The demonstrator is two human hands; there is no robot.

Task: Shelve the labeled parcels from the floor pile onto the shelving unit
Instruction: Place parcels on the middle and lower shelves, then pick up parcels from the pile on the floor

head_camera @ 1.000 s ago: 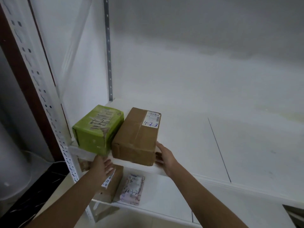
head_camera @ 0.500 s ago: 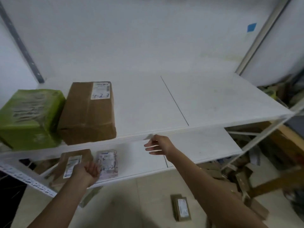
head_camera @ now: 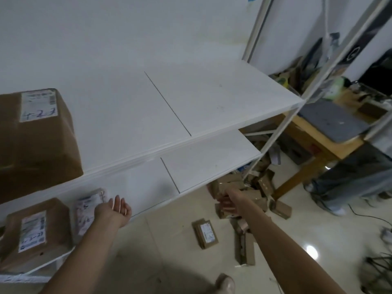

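Taped brown cardboard box (head_camera: 36, 141) cropped at left edge, motion-blurred right hand (head_camera: 228, 203) over jumbled floor parcels (head_camera: 263, 184), fingers unreadable, left hand (head_camera: 115, 209) palm-up, fingers loosely spread, empty

R hand (head_camera: 228, 203) at floor pile (head_camera: 257, 188), L hand (head_camera: 116, 209) relaxed

Off to the right stands a wooden counter (head_camera: 318, 141) with a flat grey pad (head_camera: 331, 122) lying on top. Just beside it, someone in loose grey jeans (head_camera: 356, 179) and pale shoes (head_camera: 337, 211) stands on the glossy cream floor tiles (head_camera: 148, 251). Dark cables (head_camera: 379, 268) trail across the floor by the right edge.
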